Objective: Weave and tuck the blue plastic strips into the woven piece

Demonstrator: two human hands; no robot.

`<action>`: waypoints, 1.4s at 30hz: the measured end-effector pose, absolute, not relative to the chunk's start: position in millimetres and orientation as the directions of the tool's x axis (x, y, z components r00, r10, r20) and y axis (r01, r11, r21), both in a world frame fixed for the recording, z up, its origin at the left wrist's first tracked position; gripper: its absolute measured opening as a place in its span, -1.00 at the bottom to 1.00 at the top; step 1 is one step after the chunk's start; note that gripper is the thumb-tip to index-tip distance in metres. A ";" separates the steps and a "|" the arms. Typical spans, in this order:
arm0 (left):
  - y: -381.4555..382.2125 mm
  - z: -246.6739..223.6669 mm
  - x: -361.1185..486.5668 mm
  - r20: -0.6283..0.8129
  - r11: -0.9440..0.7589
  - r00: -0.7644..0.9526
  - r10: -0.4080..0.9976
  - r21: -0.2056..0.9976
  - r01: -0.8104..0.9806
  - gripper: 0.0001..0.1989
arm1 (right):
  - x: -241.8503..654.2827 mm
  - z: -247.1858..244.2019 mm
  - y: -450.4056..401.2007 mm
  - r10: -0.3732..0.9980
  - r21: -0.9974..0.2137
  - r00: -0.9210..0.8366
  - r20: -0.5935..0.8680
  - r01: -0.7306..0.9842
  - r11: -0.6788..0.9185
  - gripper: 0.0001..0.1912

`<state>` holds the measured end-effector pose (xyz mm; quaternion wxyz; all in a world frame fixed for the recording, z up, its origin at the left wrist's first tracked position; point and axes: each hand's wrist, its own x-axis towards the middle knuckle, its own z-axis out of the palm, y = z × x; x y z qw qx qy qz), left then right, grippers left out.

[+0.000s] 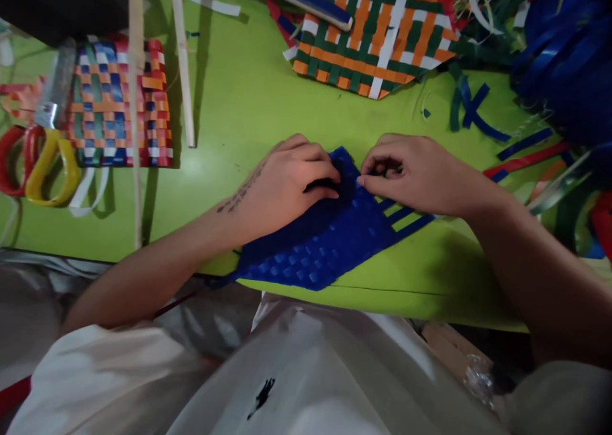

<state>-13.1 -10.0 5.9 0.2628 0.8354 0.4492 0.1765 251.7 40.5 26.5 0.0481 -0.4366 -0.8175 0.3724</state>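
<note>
Reaching over the weave, left hand (pixel 289 176): thumb (pixel 325 194) and forefinger parted, a dark gap showing between them, the other fingers bent; it lies over the upper left part of the blue woven piece (dark marks run along the side of this hand and wrist).
Right hand (pixel 423 173): fingers curled in, thumb (pixel 377 184) tip close to the forefinger tip at the piece's upper right edge; whether a strip is caught between them, I cannot tell.
Blue woven piece (pixel 306 256): slanting near the front edge of the table, under the left hand and beside the right fingertips, its checks clearest low down.
Loose blue strips (pixel 400 217): sticking out from the piece's right side, partly below the right hand.
Green tabletop (pixel 239 97): under all of it.
Left of the hands: two pale sticks (pixel 185 71), the longer lying across a multicoloured woven square (pixel 108 116); scissors (pixel 49 115) with one red and one yellow handle, on the square's left side (blades pointing away).
Far side: an orange, green and white woven piece (pixel 373 43), a blue-topped stick (pixel 306 0) resting over its left part.
Far right: a big blue bundle of strips (pixel 564 58), with cut strips (pixel 478 113) scattered beside it.
</note>
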 end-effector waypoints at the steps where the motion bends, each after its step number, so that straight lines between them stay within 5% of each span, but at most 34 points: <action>1: -9.3 5.1 -14.3 0.068 -0.450 0.519 0.852 0.600 0.661 -0.87 | 250.5 25.7 39.4 0.762 -0.654 -0.602 -0.239 0.680 0.331 -0.81; 8: -4.0 2.1 -20.1 0.019 -0.390 0.499 0.866 0.650 0.652 -0.84 | 246.8 21.9 35.1 0.804 -0.647 -0.554 -0.217 0.698 0.307 -0.79; 16: -6.6 -1.8 -17.4 0.169 -0.627 0.651 0.740 0.523 0.577 -0.68 | 245.2 21.5 37.0 0.796 -0.633 -0.566 -0.213 0.701 0.329 -0.76; 24: -3.4 14.3 -4.4 0.030 -0.603 0.666 0.746 0.456 0.655 -0.69 | 245.6 13.2 41.1 0.781 -0.611 -0.607 -0.145 0.676 0.412 -0.78; 30: 5.5 11.1 3.7 0.047 -0.670 0.716 0.696 0.402 0.624 -0.74 | 240.3 32.9 42.9 0.771 -0.543 -0.571 -0.282 0.757 0.363 -0.88; 42: 3.0 8.9 0.8 0.053 -0.603 0.670 0.740 0.493 0.627 -0.82 | 245.7 35.9 60.9 0.703 -0.620 -0.605 -0.373 0.727 0.297 -0.81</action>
